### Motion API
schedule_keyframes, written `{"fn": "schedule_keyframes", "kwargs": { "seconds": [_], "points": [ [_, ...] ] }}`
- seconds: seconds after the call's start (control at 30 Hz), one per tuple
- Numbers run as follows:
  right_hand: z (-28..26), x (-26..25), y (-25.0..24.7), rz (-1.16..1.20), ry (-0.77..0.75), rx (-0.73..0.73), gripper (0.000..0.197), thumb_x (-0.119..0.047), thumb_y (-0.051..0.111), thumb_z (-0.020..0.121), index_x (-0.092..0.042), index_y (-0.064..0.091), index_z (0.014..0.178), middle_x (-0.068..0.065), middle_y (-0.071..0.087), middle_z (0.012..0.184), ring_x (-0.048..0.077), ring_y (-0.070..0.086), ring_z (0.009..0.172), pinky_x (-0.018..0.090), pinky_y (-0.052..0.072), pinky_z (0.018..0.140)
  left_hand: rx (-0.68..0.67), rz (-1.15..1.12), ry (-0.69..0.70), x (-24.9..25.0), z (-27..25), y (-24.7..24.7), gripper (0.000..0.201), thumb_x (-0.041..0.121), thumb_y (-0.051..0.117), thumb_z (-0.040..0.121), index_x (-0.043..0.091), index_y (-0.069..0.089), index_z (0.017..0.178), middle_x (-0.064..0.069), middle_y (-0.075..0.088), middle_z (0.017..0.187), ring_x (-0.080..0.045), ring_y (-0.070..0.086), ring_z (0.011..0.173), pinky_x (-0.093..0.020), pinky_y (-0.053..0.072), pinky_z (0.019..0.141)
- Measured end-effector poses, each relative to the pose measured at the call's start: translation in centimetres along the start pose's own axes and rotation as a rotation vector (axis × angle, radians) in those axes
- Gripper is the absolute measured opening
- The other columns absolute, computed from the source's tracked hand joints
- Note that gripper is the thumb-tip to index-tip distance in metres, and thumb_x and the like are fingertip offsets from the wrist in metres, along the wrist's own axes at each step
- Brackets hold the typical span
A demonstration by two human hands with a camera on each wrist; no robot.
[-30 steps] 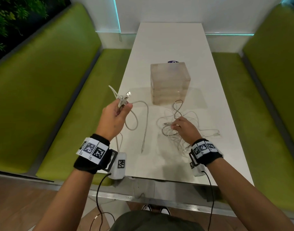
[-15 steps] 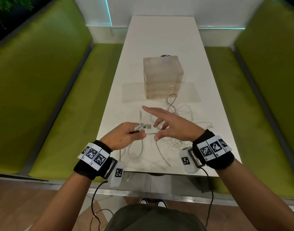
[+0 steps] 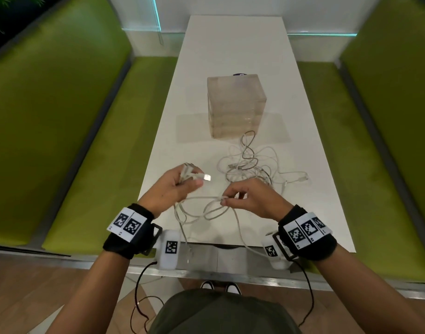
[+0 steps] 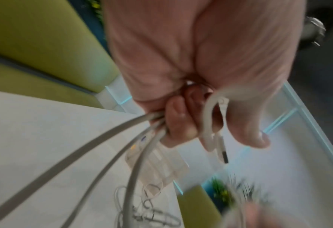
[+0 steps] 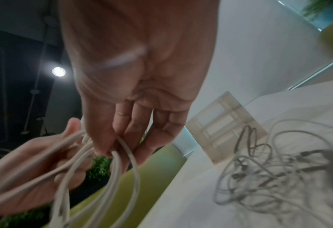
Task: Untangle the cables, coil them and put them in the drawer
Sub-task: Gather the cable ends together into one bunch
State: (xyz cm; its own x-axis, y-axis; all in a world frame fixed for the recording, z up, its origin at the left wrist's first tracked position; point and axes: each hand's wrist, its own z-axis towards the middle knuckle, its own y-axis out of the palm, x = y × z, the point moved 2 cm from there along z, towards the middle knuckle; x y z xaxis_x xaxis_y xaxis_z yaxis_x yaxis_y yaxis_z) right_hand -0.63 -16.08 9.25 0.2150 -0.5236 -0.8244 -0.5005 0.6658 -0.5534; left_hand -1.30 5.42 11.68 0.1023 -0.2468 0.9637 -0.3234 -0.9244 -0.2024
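Observation:
My left hand (image 3: pixel 174 186) grips a few folded turns of a white USB cable (image 3: pixel 212 208), whose metal plug (image 3: pixel 207 177) sticks out past the thumb. In the left wrist view the left hand (image 4: pixel 191 108) has its fingers curled round the cable strands (image 4: pixel 103 138). My right hand (image 3: pixel 251 197) pinches the same cable a little to the right, and a loop hangs between the two hands. In the right wrist view the thumb and forefinger of the right hand (image 5: pixel 122 138) hold the cable (image 5: pixel 120 166). A tangled pile of white cables (image 3: pixel 250 165) lies on the table behind my right hand. The translucent drawer unit (image 3: pixel 235 107) stands beyond it, drawers closed.
The white table (image 3: pixel 230 44) is long and narrow, and green benches (image 3: pixel 62 116) run along both sides. One end of the cable hangs over the table's near edge (image 3: pixel 303 247). A small dark object (image 3: pixel 240 74) peeks out behind the drawer unit.
My right hand has gone from spread fingers to pinching the cable next to my left hand. The left hand has come down from its raised position, still holding the cable turns.

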Motion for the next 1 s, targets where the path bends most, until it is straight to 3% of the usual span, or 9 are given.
{"fn": "schedule_keyframes", "kwargs": {
  "seconds": [0.1, 0.27, 0.37, 0.47, 0.6, 0.7, 0.83, 0.93, 1.0],
  "points": [
    [-0.9, 1.0, 1.4, -0.022, -0.020, -0.093, 0.009, -0.023, 0.071, 0.083, -0.017, 0.073, 0.089, -0.001, 0.071, 0.089, 0.000, 0.056, 0.076, 0.012, 0.042, 0.066, 0.132, -0.165, -0.015, -0.3, 0.1, -1.0, 0.011, 0.022, 0.053, 0.092, 0.013, 0.058, 0.093, 0.011, 0.031, 0.055, -0.007, 0.026, 0.047, -0.019, 0.027, 0.046],
    [-1.6, 1.8, 5.3, -0.057, -0.085, -0.275, 0.008, -0.013, 0.071, 0.081, -0.008, 0.069, 0.087, 0.005, 0.061, 0.102, -0.003, 0.054, 0.070, 0.010, 0.043, 0.069, 0.113, -0.183, 0.022, 0.2, 0.5, 0.2, 0.020, 0.027, 0.046, 0.096, 0.012, 0.056, 0.087, 0.012, 0.028, 0.054, -0.009, 0.023, 0.048, -0.023, 0.022, 0.048],
    [-2.0, 2.6, 6.9, -0.127, -0.067, -0.346, 0.016, -0.010, 0.067, 0.083, -0.010, 0.061, 0.098, 0.003, 0.056, 0.101, 0.008, 0.056, 0.078, 0.021, 0.048, 0.075, 0.110, -0.234, 0.044, 0.5, 0.5, 0.7, 0.034, 0.042, 0.039, 0.095, 0.014, 0.048, 0.079, 0.013, 0.028, 0.054, -0.008, 0.021, 0.049, -0.024, 0.019, 0.048],
    [-2.7, 3.9, 8.0, -0.067, 0.042, -0.394, 0.037, -0.005, 0.065, 0.083, -0.016, 0.042, 0.110, 0.005, 0.062, 0.105, 0.017, 0.062, 0.093, 0.031, 0.053, 0.086, 0.145, -0.281, 0.057, 0.8, 0.5, 0.5, 0.033, 0.043, 0.036, 0.092, 0.017, 0.045, 0.074, 0.014, 0.028, 0.054, -0.007, 0.020, 0.048, -0.023, 0.019, 0.047],
    [-3.1, 4.9, 8.0, -0.034, 0.084, -0.383, 0.034, -0.005, 0.057, 0.089, -0.017, 0.041, 0.115, 0.005, 0.059, 0.120, 0.015, 0.059, 0.109, 0.035, 0.050, 0.094, 0.168, -0.289, 0.058, 0.8, 0.4, 0.2, 0.035, 0.046, 0.037, 0.094, 0.018, 0.046, 0.074, 0.013, 0.029, 0.056, -0.008, 0.021, 0.049, -0.021, 0.022, 0.046],
    [-3.2, 4.9, 7.6, 0.010, 0.083, -0.347, 0.024, -0.014, 0.048, 0.095, -0.029, 0.048, 0.113, 0.003, 0.059, 0.123, 0.015, 0.060, 0.111, 0.035, 0.050, 0.094, 0.168, -0.241, 0.056, 0.5, 0.4, 0.4, 0.028, 0.044, 0.044, 0.092, 0.019, 0.046, 0.080, 0.010, 0.029, 0.059, -0.011, 0.022, 0.052, -0.023, 0.023, 0.048],
    [-3.1, 5.8, 7.4, -0.038, 0.068, -0.314, 0.024, -0.026, 0.041, 0.094, -0.047, 0.049, 0.101, 0.020, 0.065, 0.108, 0.037, 0.063, 0.095, 0.051, 0.052, 0.083, 0.126, -0.218, 0.070, 0.3, 0.4, 0.9, 0.014, 0.029, 0.048, 0.094, 0.017, 0.048, 0.085, 0.011, 0.032, 0.060, -0.013, 0.024, 0.054, -0.022, 0.027, 0.052],
    [-2.8, 5.8, 6.4, -0.039, 0.084, -0.232, 0.019, -0.026, 0.043, 0.094, -0.041, 0.052, 0.101, 0.008, 0.068, 0.102, 0.031, 0.065, 0.089, 0.046, 0.053, 0.081, 0.127, -0.294, 0.062, 0.2, 0.5, 1.3, 0.015, 0.018, 0.042, 0.100, 0.019, 0.055, 0.093, 0.009, 0.031, 0.062, -0.010, 0.025, 0.053, -0.020, 0.030, 0.052],
    [-2.7, 5.8, 5.1, 0.006, 0.102, -0.133, 0.023, -0.014, 0.047, 0.093, -0.034, 0.057, 0.096, 0.004, 0.069, 0.100, 0.020, 0.068, 0.087, 0.035, 0.054, 0.077, 0.119, -0.344, 0.042, 0.1, 0.6, 1.5, 0.017, 0.019, 0.040, 0.101, 0.016, 0.056, 0.094, 0.010, 0.035, 0.061, -0.009, 0.026, 0.053, -0.018, 0.031, 0.052]
  ]
}}
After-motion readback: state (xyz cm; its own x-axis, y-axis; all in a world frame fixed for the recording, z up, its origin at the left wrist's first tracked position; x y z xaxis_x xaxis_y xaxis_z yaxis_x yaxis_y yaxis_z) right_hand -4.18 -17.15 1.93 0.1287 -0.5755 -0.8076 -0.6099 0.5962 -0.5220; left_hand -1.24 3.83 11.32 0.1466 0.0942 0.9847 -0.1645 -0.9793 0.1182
